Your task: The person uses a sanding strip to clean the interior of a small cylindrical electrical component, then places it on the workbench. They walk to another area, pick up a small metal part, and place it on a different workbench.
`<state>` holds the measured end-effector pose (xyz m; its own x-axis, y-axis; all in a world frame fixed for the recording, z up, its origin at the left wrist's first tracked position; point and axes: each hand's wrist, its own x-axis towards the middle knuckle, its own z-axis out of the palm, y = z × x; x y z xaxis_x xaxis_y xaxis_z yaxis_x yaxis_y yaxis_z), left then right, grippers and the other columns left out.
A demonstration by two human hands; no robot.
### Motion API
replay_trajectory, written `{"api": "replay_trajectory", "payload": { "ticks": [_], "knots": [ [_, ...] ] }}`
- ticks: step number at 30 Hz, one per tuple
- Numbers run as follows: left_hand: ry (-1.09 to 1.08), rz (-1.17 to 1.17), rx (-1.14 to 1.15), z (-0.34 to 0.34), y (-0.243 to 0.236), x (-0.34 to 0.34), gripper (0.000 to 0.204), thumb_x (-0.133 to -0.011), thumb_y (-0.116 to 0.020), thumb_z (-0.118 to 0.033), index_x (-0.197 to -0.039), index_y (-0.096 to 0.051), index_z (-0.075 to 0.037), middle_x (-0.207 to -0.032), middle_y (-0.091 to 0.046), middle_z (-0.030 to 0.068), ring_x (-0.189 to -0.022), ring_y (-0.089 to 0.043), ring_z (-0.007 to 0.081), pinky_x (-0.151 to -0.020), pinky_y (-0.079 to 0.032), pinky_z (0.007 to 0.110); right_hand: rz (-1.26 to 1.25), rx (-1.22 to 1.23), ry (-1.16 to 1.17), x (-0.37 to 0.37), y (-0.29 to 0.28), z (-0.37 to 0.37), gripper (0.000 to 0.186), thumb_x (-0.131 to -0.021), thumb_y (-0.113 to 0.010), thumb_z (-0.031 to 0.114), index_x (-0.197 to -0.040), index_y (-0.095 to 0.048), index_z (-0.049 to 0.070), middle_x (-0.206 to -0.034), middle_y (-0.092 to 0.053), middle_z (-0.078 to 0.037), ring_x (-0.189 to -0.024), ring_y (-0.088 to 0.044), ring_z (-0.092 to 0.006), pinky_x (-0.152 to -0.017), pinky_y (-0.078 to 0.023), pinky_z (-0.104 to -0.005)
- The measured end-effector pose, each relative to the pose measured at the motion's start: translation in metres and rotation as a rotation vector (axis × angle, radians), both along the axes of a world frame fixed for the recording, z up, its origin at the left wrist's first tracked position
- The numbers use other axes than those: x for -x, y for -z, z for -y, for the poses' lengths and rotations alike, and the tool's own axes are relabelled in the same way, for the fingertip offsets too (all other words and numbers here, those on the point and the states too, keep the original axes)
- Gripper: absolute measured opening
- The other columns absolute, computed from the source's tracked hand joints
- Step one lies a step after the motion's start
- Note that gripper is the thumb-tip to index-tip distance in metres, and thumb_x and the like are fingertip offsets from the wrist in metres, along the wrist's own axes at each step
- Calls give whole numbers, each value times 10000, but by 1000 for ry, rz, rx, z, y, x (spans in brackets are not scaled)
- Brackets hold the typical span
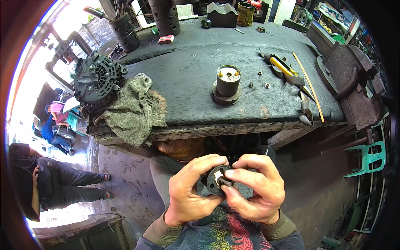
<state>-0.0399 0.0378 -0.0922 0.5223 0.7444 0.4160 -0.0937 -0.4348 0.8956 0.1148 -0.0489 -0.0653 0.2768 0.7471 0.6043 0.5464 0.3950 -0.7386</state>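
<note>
Over my lap, my left hand [187,191] grips a round black plastic part [213,187] from the left side. The part has a pale piece and a short dark shaft at its middle. My right hand [260,189] has its fingertips and thumb closed on that middle, partly hiding it. On the bench above stands a metal cylinder [228,87] with brass terminals, on a round base. Small nuts [267,86] and a small dark piece [251,84] lie beside it.
The worn bench [183,83] holds an alternator [96,79], a patterned rag [129,110], a yellow-handled tool [282,67], metal cans [125,35] and a metal vise-like block [346,79]. A person in dark clothes [66,179] stands at left; others [56,131] are farther off. A green stool [366,158] is at right.
</note>
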Motion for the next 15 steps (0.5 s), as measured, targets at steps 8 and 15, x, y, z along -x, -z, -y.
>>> {"api": "replay_trajectory", "payload": {
  "ticks": [8, 15],
  "knots": [
    [100, -60, 128, 1, -3, 10, 699, -657, -947, -10, -1311, -701, -19, -1226, -748, 175, -1102, -754, 270, -933, -602, 355, -9, 47, -190, -15, -8, -5, 397, -720, -858, -31, -1104, -822, 62, -1054, -691, -148, -861, -687, -209, -723, -567, -319],
    [110, -59, 135, 0, 2, 16, 703, -650, -957, -26, -1307, -707, -24, -1220, -753, 176, -1094, -759, 274, -923, -606, 354, 19, 145, -247, -14, -12, -3, 415, -735, -865, -42, -1134, -795, 46, -1073, -668, -136, -922, -688, -258, -782, -573, -355]
  ]
}}
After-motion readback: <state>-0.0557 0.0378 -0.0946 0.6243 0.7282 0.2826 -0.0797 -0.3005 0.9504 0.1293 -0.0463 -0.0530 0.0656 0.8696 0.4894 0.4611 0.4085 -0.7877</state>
